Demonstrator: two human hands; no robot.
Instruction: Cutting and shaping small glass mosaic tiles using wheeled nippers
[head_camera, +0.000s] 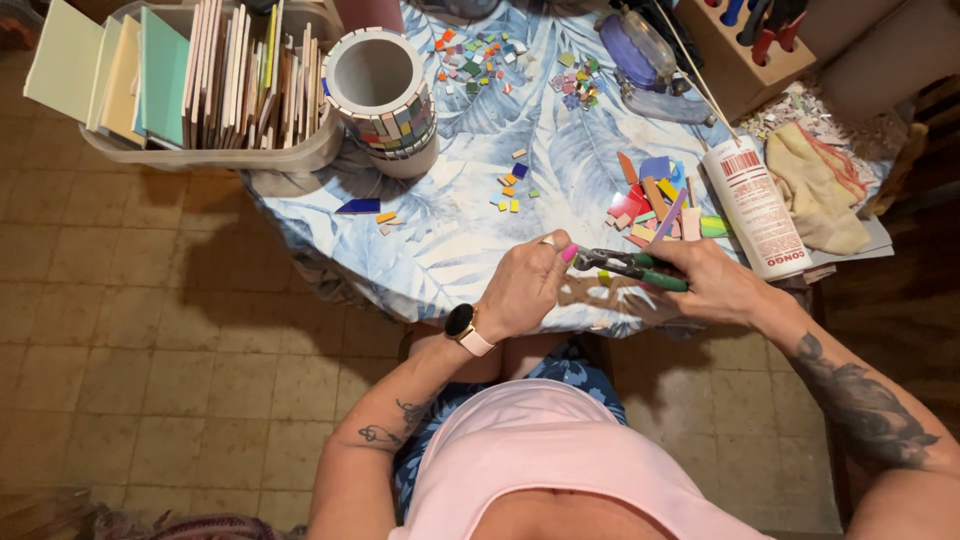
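1. The right hand (715, 285) grips green-handled tile nippers (628, 264) over the table's near edge.
2. The left hand (525, 285), a smartwatch (462, 325) on its wrist, pinches a small pink tile piece (569, 253) right at the nippers' jaws.
3. On the leaf-patterned tablecloth (450, 230) lie scattered coloured tile chips (650, 200), just beyond the hands.
4. A white cylinder partly covered in mosaic (380, 95) stands farther back, beside a tub of upright tiles (215, 80).
5. A white glue tube (755, 205) lies to the right, near a yellowish rag (820, 185).
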